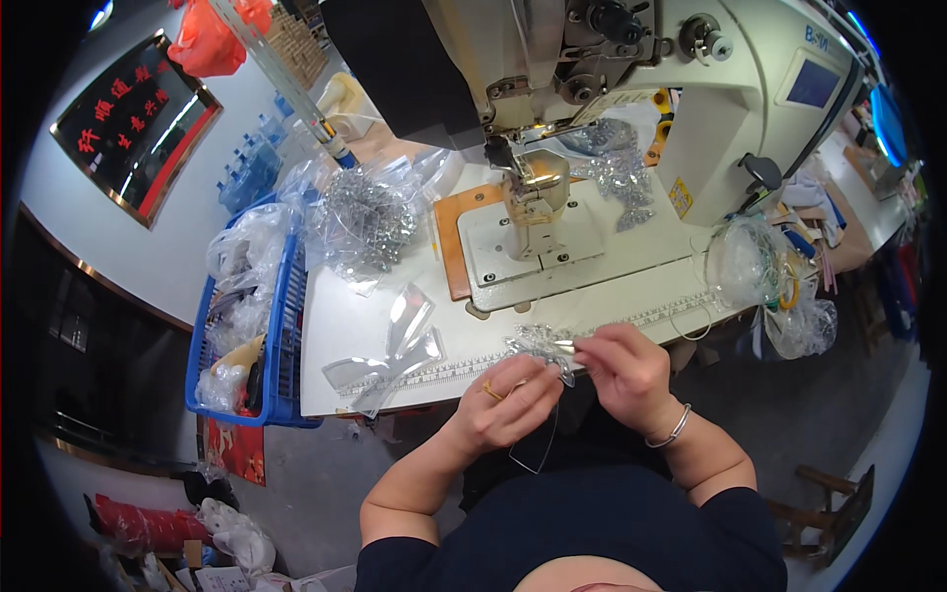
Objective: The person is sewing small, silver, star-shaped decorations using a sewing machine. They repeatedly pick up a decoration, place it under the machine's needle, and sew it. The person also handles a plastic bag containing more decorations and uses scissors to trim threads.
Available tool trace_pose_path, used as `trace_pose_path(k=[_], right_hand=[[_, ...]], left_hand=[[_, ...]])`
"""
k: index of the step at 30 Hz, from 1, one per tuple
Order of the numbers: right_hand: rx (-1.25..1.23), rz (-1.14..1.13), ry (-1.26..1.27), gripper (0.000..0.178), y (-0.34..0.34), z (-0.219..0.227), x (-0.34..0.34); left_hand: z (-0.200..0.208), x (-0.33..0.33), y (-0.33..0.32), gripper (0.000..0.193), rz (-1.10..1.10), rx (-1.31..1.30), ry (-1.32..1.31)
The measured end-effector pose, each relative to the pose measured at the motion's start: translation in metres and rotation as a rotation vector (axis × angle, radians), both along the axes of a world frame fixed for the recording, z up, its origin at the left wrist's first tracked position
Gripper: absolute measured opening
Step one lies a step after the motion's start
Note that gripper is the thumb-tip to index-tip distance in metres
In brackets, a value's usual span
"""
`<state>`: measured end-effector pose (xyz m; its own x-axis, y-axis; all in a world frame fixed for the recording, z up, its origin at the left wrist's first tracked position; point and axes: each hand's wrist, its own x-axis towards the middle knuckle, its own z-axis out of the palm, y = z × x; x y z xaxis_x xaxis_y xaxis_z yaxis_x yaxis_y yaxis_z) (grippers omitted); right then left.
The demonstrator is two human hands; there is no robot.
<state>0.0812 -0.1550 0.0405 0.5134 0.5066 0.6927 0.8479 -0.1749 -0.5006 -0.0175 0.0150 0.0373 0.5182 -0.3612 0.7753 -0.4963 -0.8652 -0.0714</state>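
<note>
Over the front edge of the sewing table, my left hand (508, 400) is closed on a glittery silver embellished piece (536, 340) of clear material. A thin pale strap or cord (538, 462) hangs in a loop below that hand. My right hand (626, 373) pinches a small shiny metal tool (564, 345), its tip touching the glittery piece; its exact kind is too small to tell. Left of my hands, clear plastic cut pieces (400, 345) lie crossed on the table. The post-bed sewing machine (538, 207) stands just beyond my hands.
A blue plastic basket (286, 340) full of clear bags stands at the table's left edge. Heaps of glittery pieces (370, 222) lie left of the machine and more (626, 187) behind it. A measuring tape (464, 367) runs along the front edge. Bagged items (745, 261) crowd the right end.
</note>
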Motion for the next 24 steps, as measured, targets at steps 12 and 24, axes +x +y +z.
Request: trace_pose_path(k=[12, 24], right_hand=[[0.347, 0.500, 1.522, 0.028, 0.021, -0.043, 0.004], [-0.615, 0.722, 1.171, 0.027, 0.016, 0.022, 0.063]], left_hand=[[-0.045, 0.013, -0.035, 0.073, 0.096, -0.456, 0.191], [-0.044, -0.003, -0.008, 0.045, -0.677, -2.027, 1.037]])
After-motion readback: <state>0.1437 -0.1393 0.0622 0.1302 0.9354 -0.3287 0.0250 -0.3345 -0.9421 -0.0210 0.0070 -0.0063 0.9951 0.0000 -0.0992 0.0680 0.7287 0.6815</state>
